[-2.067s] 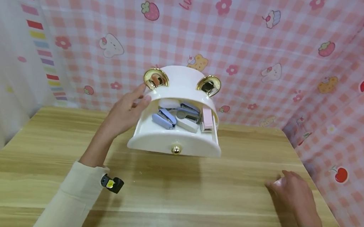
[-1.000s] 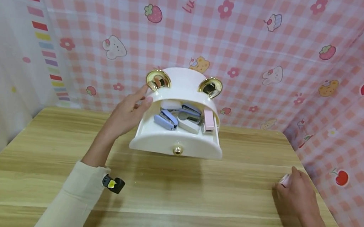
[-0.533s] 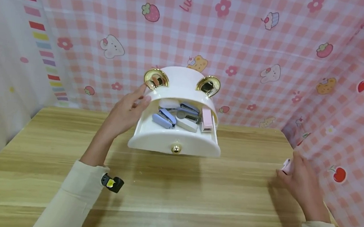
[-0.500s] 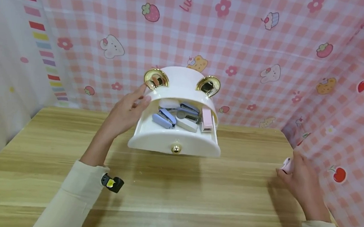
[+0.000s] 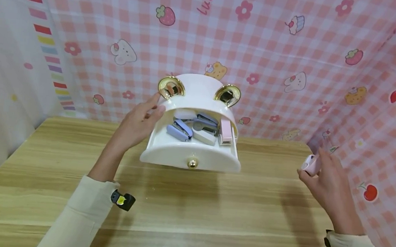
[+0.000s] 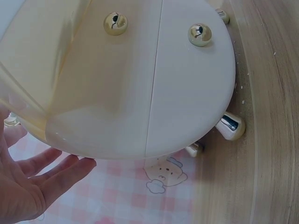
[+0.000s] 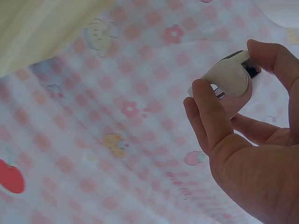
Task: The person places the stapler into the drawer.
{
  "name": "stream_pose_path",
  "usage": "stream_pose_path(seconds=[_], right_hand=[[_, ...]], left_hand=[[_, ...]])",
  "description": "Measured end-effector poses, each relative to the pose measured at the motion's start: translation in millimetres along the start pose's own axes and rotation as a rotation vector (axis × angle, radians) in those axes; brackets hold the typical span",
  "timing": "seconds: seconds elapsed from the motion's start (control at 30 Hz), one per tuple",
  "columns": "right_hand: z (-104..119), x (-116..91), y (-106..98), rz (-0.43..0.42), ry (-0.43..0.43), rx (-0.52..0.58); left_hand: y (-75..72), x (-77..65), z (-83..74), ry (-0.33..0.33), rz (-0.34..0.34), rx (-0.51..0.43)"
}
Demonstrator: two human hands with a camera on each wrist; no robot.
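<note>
My right hand (image 5: 330, 188) pinches a small pink-and-white stapler (image 5: 311, 165) above the right side of the table. In the right wrist view, the stapler (image 7: 230, 79) sits between the thumb and fingertips. My left hand (image 5: 135, 125) touches the left side of a white frog-shaped cabinet (image 5: 200, 90) with its fingers loosely extended. The cabinet's top drawer (image 5: 167, 154) is pulled out. Inside lie a blue stapler (image 5: 180, 130), a white-and-grey one (image 5: 204, 133), a pink one (image 5: 225, 131), another blue one (image 5: 208, 119) and a white rounded item (image 5: 184, 114).
The cabinet stands near the back edge of the wooden table (image 5: 177, 215). Below the open drawer, the left wrist view shows more gold knobs (image 6: 200, 35) and gold feet (image 6: 231, 126). Pink checked cloth (image 5: 190, 41) hangs behind and at the right.
My right hand has risen from low over the table at the right, carrying the pink stapler up and toward the back. My left hand and the cabinet keep their places.
</note>
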State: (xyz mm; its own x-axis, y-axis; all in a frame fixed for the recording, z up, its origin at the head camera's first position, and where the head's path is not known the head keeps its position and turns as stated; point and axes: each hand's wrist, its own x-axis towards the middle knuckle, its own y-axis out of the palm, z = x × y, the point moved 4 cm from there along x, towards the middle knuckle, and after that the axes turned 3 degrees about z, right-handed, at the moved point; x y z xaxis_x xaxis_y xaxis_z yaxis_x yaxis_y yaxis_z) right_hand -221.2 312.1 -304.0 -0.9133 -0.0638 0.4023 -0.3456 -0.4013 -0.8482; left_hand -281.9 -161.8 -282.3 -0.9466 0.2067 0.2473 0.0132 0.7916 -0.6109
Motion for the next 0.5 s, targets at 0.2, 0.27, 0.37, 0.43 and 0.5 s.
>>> stream_pose_path(seconds=[0.2, 0.27, 0.37, 0.43, 0.5], right_hand=[[21, 6, -8, 0.008, -0.017, 0.027], [29, 9, -11, 0.001, -0.035, 0.031], [40, 14, -14, -0.017, -0.069, 0.034], [48, 17, -16, -0.029, -0.088, 0.031], [56, 20, -19, -0.043, -0.109, 0.034]], left_hand=[[1.5, 0.7, -0.9, 0.010, 0.001, 0.001], [1.8, 0.8, -0.9, 0.010, 0.002, 0.001], [1.9, 0.8, -0.5, 0.010, 0.003, -0.002], [1.5, 0.7, 0.3, 0.008, 0.002, -0.001], [1.1, 0.7, 0.8, 0.007, 0.000, 0.001]])
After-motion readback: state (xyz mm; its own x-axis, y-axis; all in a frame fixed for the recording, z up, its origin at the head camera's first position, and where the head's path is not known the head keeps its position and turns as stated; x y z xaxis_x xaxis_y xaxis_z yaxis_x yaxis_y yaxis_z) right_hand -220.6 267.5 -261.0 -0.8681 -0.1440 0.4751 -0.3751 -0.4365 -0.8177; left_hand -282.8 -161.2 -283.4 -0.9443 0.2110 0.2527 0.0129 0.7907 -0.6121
